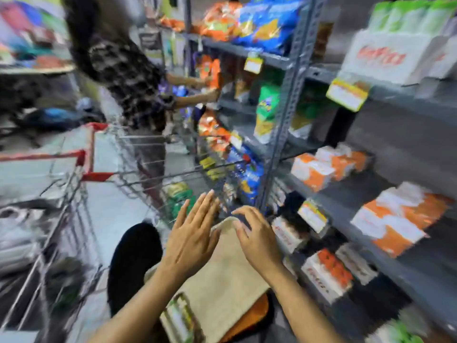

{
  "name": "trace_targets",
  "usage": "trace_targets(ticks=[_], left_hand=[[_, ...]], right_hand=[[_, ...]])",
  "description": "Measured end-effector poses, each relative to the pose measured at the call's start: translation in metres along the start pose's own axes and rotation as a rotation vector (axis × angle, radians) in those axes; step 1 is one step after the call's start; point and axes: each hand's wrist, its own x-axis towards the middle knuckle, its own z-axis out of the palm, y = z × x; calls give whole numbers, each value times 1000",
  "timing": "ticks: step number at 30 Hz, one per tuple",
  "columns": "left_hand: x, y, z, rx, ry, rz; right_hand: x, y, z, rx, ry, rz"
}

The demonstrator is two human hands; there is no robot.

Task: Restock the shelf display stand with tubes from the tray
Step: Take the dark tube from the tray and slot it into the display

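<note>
The frame is motion-blurred. A flat beige tray [222,276] lies tilted in front of me at the bottom centre. My right hand [256,237] curls its thumb and fingers over the tray's far rounded corner. My left hand [194,231] is flat with fingers spread, its palm beside the tray's left edge. A small green-and-white pack [180,318] rests at the tray's near left side; I cannot tell whether it holds tubes. On the grey shelf [395,266] to the right stand white-and-orange display boxes [393,219]. A white display stand [388,58] with green-topped packs sits higher up.
A person in a patterned top [123,78] stands ahead, reaching into the snack shelves. A wire cart with red trim [81,167] fills the left side. A grey shelf upright [279,134] rises just beyond my hands. Yellow price tags [346,94] hang from shelf edges.
</note>
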Motion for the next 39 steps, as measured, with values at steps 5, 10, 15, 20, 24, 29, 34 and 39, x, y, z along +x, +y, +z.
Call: trace_targets(ticks=[5,10,15,20,24,29,34,39], left_hand=[[-103,-73,35,-1,-149,-180],[-164,-105,75,-19,-283,-288],[-184,-115,92,-57,-301,-372],[-187,-118,97,-60,-294,-405],[-189,-118,99,-40,-295,-412],[-191,-118,102,-8,-319,-435],[-195,-121,104,13,-343,-430],[-191,-121,102,-4,-335,-392]], right_hand=[[-35,18,105,-27,-384,124],[-71,39,179,-104,-746,198],[-85,60,224,-259,-1002,263],[-84,68,258,-347,-1111,276],[-83,63,282,-453,-1158,198],[-74,56,293,-572,-1098,112],[-52,51,281,-478,-1151,187],[-21,35,242,-354,-1125,168]])
